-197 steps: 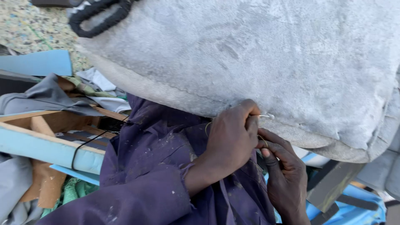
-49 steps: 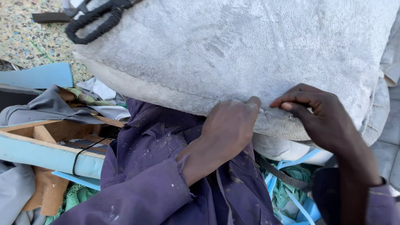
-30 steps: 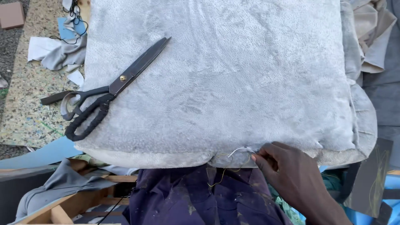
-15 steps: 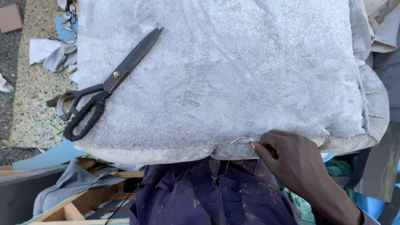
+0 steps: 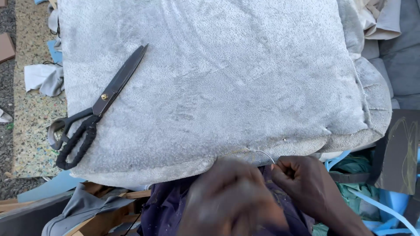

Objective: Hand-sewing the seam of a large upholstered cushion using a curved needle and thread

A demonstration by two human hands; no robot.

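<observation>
Currently: right hand (image 5: pixel 306 183) pinched shut on curved needle (image 5: pixel 262 154) at near edge of grey cushion (image 5: pixel 218 87); left hand (image 5: pixel 227 201) blurred, grip indeterminable; black scissors (image 5: pixel 98 107) lying on cushion.

Left hand (image 5: pixel 232 201) is motion-blurred, grip unreadable. It covers part of the cushion (image 5: pixel 210 87) seam. Thread (image 5: pixel 261 153) too thin to trace past the right hand (image 5: pixel 306 183). Cushion's top edge cut off by frame.

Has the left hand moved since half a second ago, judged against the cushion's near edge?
Yes. The left hand, out of view then, now shows blurred below the cushion edge, beside the right hand.
</observation>
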